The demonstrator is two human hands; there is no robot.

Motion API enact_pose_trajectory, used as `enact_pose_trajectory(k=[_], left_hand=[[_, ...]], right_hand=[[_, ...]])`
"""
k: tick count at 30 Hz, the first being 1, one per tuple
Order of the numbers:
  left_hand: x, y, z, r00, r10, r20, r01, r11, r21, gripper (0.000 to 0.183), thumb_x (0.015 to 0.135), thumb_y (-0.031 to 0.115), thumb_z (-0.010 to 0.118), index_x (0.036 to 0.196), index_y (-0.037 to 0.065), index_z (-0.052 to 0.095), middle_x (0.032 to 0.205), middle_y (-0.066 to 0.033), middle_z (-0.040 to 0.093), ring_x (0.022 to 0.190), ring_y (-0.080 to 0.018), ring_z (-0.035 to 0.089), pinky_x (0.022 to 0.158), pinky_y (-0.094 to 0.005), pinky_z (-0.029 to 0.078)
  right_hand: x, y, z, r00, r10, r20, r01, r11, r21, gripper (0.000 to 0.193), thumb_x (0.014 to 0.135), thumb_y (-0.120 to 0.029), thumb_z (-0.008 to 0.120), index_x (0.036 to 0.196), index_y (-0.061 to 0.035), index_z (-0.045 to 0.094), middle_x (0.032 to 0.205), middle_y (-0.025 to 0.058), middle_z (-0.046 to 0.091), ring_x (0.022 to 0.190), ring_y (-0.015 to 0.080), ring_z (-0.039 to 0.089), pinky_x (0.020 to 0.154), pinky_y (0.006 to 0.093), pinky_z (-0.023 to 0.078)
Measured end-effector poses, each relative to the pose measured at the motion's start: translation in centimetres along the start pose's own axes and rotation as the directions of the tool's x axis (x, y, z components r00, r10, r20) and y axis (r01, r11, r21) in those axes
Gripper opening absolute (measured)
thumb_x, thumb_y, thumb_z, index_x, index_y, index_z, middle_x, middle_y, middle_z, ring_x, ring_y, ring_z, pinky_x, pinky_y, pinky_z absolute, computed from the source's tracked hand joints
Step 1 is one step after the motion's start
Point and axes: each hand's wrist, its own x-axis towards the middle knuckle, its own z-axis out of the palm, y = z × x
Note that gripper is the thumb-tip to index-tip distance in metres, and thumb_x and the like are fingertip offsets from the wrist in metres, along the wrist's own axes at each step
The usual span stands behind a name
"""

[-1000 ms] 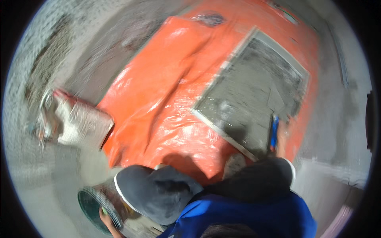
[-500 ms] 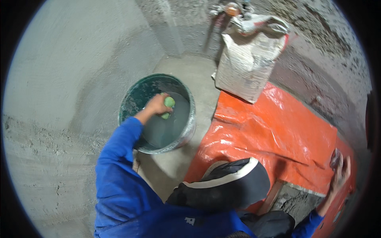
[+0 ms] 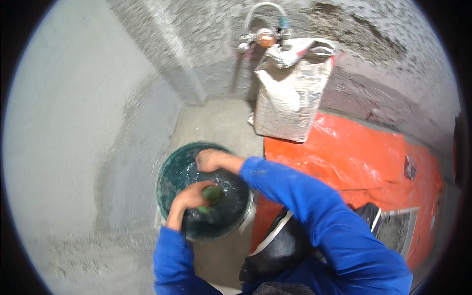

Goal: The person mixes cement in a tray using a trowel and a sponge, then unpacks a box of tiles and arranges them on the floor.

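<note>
A dark green bucket (image 3: 169, 169) of greyish water stands on the floor in front of me. Inside it, my left hand (image 3: 192, 196) grips a green sponge (image 3: 213, 195) just over the water, its fingers wrapped round the top. My right hand (image 3: 210, 160) reaches across from the right to the bucket's far side, knuckles up. Its fingers bend down toward the water, blurred and partly hidden, so what they do is unclear. Splashes glint between the two hands.
Behind the bucket to the right, a tall white paper sack (image 3: 290, 101) stands on an orange plastic sheet (image 3: 344, 152). A wall tap (image 3: 265, 38) with a curved spout is above it. A small crumpled plastic piece (image 3: 409, 167) lies on the sheet. Rough plastered walls (image 3: 73, 123) enclose the left and back.
My right hand has left the orange sheet at the far right and come over into the bucket. The left hand keeps the sponge there. The water is now stirred, and the view has shifted.
</note>
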Motion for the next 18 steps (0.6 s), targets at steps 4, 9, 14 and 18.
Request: enact_pose_trajectory(k=[4, 9, 14, 18], left_hand=[[-3.1, 2.2, -1.2, 0.858, 0.288, -0.425, -0.423, 0.865, -0.268, 0.059, 0.063, 0.014, 0.083, 0.117, 0.006, 0.061, 0.101, -0.0082, 0.065, 0.097, -0.0199, 0.061, 0.091, -0.0336, 0.047], [-0.8, 1.5, 0.5, 0.633, 0.508, -0.585, -0.364, 0.862, 0.354, 0.034, 0.077, 0.029, 0.078, 0.093, 0.002, 0.065, 0.084, -0.0166, 0.059, 0.078, -0.0366, 0.06, 0.07, -0.0427, 0.048], [0.3, -1.2, 1.6, 0.54, 0.587, -0.603, -0.283, 0.802, 0.527, 0.03, 0.094, 0.023, 0.059, 0.081, -0.003, 0.052, 0.076, -0.0204, 0.051, 0.071, -0.0401, 0.053, 0.063, -0.0473, 0.041], [0.6, -2.9, 1.8, 0.571, 0.56, -0.601, -0.205, 0.806, 0.556, 0.024, 0.096, 0.009, 0.054, 0.076, -0.004, 0.046, 0.073, -0.0192, 0.045, 0.066, -0.0399, 0.049, 0.06, -0.0466, 0.038]], right_hand=[[1.3, 1.4, 5.2, 0.965, 0.129, 0.229, -0.257, 0.649, 0.716, 0.041, 0.087, -0.04, 0.064, 0.1, -0.0026, 0.071, 0.088, 0.0163, 0.07, 0.069, 0.0315, 0.07, 0.059, 0.0474, 0.061], [3.5, 4.7, 10.0, 0.816, -0.572, 0.086, 0.105, 0.293, 0.95, 0.029, 0.084, -0.03, 0.072, 0.099, -0.0049, 0.069, 0.089, 0.0165, 0.069, 0.073, 0.0352, 0.07, 0.06, 0.0491, 0.062], [5.1, 3.5, 12.0, 0.919, -0.373, 0.128, -0.022, 0.276, 0.961, 0.025, 0.09, -0.02, 0.067, 0.106, -0.0005, 0.066, 0.097, 0.02, 0.066, 0.09, 0.04, 0.067, 0.074, 0.0579, 0.061], [4.9, 1.3, 10.6, 0.973, -0.229, -0.01, 0.201, 0.832, 0.517, 0.026, 0.083, -0.02, 0.072, 0.098, 0.0014, 0.071, 0.097, 0.0177, 0.069, 0.094, 0.0332, 0.069, 0.075, 0.0491, 0.059]])
